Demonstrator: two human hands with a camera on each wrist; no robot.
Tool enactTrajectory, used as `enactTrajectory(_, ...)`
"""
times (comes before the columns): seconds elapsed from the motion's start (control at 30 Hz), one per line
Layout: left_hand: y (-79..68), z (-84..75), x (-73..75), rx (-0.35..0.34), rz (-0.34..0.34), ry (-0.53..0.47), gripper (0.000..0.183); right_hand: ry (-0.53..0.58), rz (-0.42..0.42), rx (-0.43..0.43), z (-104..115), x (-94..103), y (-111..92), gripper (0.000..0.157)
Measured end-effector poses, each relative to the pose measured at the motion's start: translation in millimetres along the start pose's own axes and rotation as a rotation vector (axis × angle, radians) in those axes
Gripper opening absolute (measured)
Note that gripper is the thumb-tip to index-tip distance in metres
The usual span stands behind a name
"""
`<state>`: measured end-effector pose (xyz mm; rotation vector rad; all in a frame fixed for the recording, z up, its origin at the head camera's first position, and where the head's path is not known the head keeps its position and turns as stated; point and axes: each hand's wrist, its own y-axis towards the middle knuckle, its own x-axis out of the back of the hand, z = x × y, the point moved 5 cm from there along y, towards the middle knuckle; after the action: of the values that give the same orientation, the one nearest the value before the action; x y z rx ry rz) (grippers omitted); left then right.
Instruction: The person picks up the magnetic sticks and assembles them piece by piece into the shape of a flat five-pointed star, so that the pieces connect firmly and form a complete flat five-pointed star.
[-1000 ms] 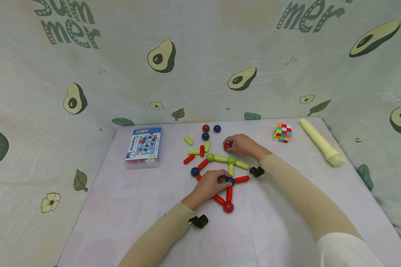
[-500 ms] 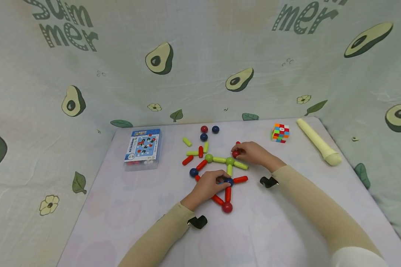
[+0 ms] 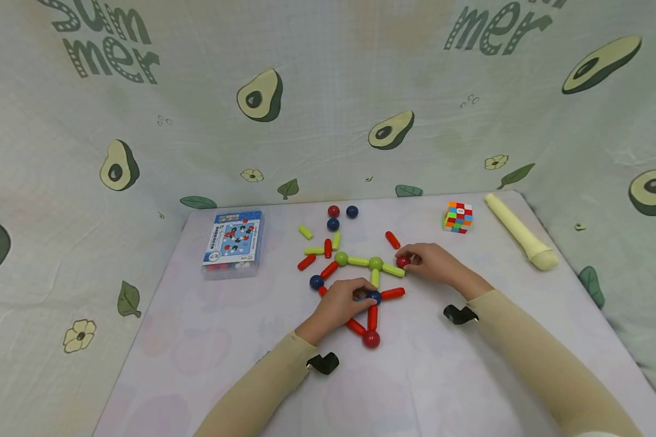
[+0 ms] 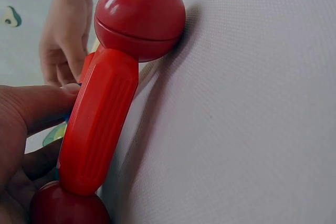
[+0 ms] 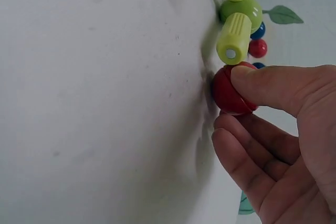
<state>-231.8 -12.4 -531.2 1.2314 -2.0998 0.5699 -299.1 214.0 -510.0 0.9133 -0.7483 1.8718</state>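
In the head view my left hand [image 3: 338, 306] holds the dark blue ball [image 3: 374, 297] of a flat figure made of balls and rods, hiding part of it. My right hand [image 3: 432, 264] pinches a red ball [image 3: 403, 261] between thumb and fingers, right by the free end of a green rod [image 3: 393, 271]. That rod joins a green ball [image 3: 375, 263]. The right wrist view has the red ball [image 5: 231, 92] at the rod's tip; whether they touch, I cannot tell. A red rod [image 4: 100, 124] runs between two red balls in the left wrist view, beside my thumb.
Loose red and green rods [image 3: 305, 232] lie beyond the figure, with a red rod [image 3: 392, 240] on its own. Behind are a red ball [image 3: 333, 211] and two blue balls. A boxed set [image 3: 232, 244], a puzzle cube [image 3: 458, 217] and a pale yellow club [image 3: 520, 232] stand farther out.
My right hand has carried the red ball rightward and nearer, to the green rod's end, uncovering a loose red rod. My left hand has stayed at the blue ball.
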Motion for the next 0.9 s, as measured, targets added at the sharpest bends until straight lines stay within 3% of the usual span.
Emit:
enactTrajectory(0.23, -1.3, -2.1, 0.7, 0.009, -0.005, -0.015, 0.026, 0.063, 0.002, -0.057, -13, -1.4, -24, 0.033)
enactTrajectory(0.4, -1.1, -1.9, 0.6, 0.006, -0.009, -0.021, 0.025, 0.110, 0.004, -0.048, -14, -5.8, -35, 0.033)
enactTrajectory(0.67, -0.4, -0.2, 0.1, 0.001, -0.012, -0.025, 0.025, 0.144, -0.012, -0.017, -10, -12.4, -39, 0.037)
enactTrajectory(0.9, -0.8, -1.9, 1.2, 0.005, -0.016, -0.013, 0.025, 0.151, 0.024, -0.002, -8, -15.9, -41, 0.049)
